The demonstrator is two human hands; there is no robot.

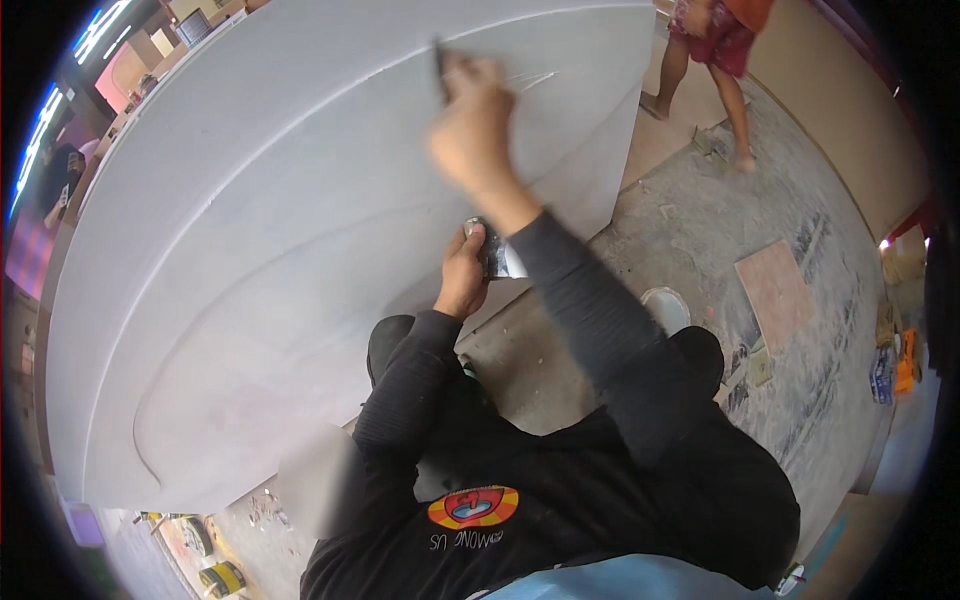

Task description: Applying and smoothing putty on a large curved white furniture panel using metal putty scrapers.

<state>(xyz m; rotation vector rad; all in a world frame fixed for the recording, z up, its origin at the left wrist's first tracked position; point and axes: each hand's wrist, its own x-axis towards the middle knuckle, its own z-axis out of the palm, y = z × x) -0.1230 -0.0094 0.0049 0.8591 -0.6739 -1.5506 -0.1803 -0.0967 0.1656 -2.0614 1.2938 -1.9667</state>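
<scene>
The right hand [470,130] is raised and blurred, closed around a thin dark flat tool [440,68] whose edge touches the large curved pale grey plastered panel [250,250] near its upper right part. The left hand [462,272] is lower, near the panel's lower right edge, gripping a metal-bladed scraper with a dark handle [497,255]. Both forearms wear black sleeves. On the dusty concrete floor [700,230] lie a small round white bowl [667,308] and a flat reddish board [780,290]; another person's bare legs [700,90] stand farther off.

R hand [470,125] w/ scraper [441,68] on grey panel [250,230]; L hand [463,275] grips putty knife [497,255].
</scene>
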